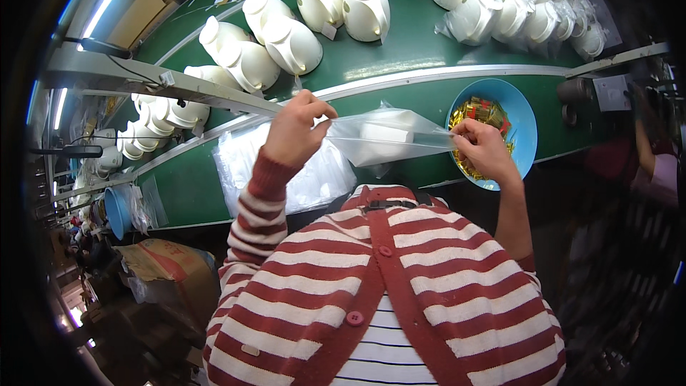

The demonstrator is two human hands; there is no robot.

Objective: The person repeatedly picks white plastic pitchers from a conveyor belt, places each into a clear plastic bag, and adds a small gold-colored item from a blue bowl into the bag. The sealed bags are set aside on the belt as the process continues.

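Note:
A clear plastic bag (343, 144) is stretched sideways between my two hands, over the near strip of the green bench. My left hand (299, 129) pinches its left end, fingers curled. At the other end my right hand (486, 149) grips the bag's corner, just over the blue bowl (527, 129). A white rounded piece (386, 129) shows through the plastic; whether it lies inside the bag or behind it, I cannot tell. Below my left hand lies a stack of flat clear bags (286, 175). Small gold and red packets (480, 113) fill the bowl.
Across the green bench (400, 64), several white jug-shaped housings (291, 44) stand at the far left. More housings in clear bags (511, 11) are grouped at the far right. A metal frame bar (207, 87) crosses on the left. A cardboard box (171, 275) stands lower left.

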